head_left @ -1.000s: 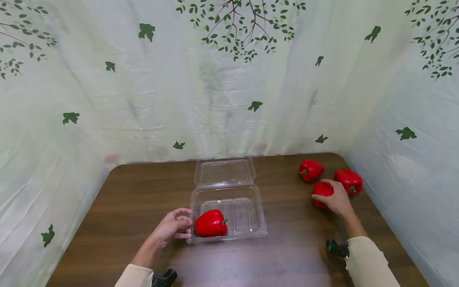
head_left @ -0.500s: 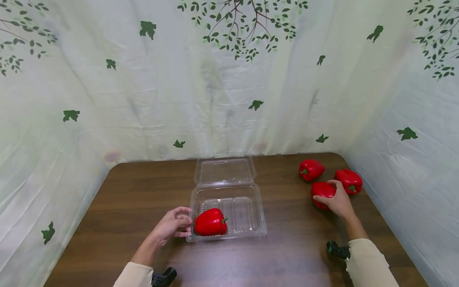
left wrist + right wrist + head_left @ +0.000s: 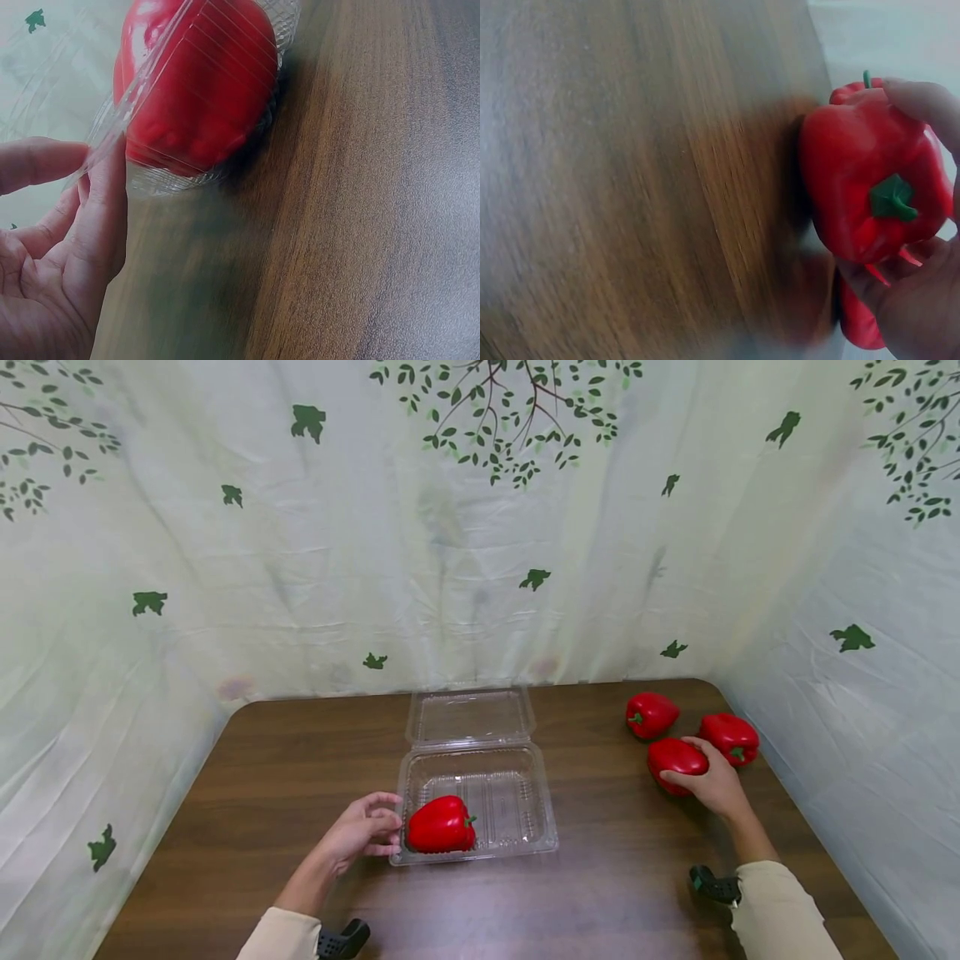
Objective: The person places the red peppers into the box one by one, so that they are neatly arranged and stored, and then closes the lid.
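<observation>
A clear plastic clamshell container (image 3: 517,806) lies with its lid folded back on the wooden table. Inside it, at the left, rests a red bell pepper (image 3: 441,825). My left hand (image 3: 360,833) pinches the container's left rim between thumb and fingers, as the left wrist view shows close up. On the right, my right hand (image 3: 716,781) grips another red bell pepper (image 3: 677,763), thumb on one side and fingers on the other. Its green stem (image 3: 892,199) faces the right wrist camera.
Two more red bell peppers, one behind (image 3: 652,716) and one to the right (image 3: 729,738), sit close to the gripped one. The brown table (image 3: 315,743) meets a pale leaf-print curtain (image 3: 450,543) at the back and sides.
The bell pepper in my right hand has turned and shifted slightly, showing more of its side, and the right wrist has moved slightly right. The left hand stays at the container rim.
</observation>
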